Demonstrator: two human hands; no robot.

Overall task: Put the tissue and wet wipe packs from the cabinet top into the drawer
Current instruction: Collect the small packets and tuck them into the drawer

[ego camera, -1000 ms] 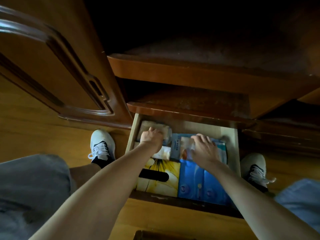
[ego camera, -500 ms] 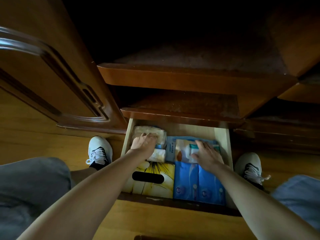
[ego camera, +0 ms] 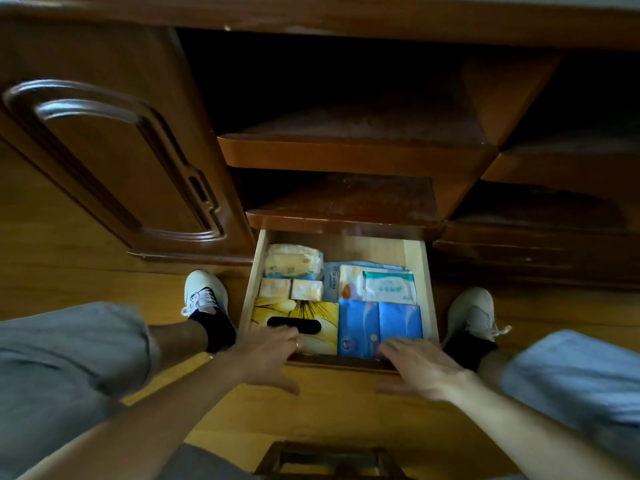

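Left fingers (ego camera: 289, 336) loosely spread, tips resting over the drawer's near edge and on the yellow box (ego camera: 298, 317) by its black slot; nothing pinched. A ring visible on one finger. Right fingers (ego camera: 394, 346) likewise spread and empty, laid on the near edge against the blue packs (ego camera: 379, 325). Left hand (ego camera: 268, 355) and right hand (ego camera: 420, 370) both palm down at the drawer front (ego camera: 341, 363).

Drawer (ego camera: 424, 271) pulled open beneath two shelves (ego camera: 346, 199). Contents packed close: yellow box front left, blue packs front right, two small yellow packs (ego camera: 291, 288) side by side just behind the box, a larger yellow pack (ego camera: 292, 260) at the back left. Back right: a wipe pack (ego camera: 389, 287) with teal trim lying on top of a white-and-orange pack (ego camera: 349, 282), itself over a blue one.

Cabinet door (ego camera: 114, 168) shut at left. White shoes (ego camera: 204, 292) either side of the drawer on the wooden floor (ego camera: 329, 403). Grey shorts (ego camera: 65, 358) at left.
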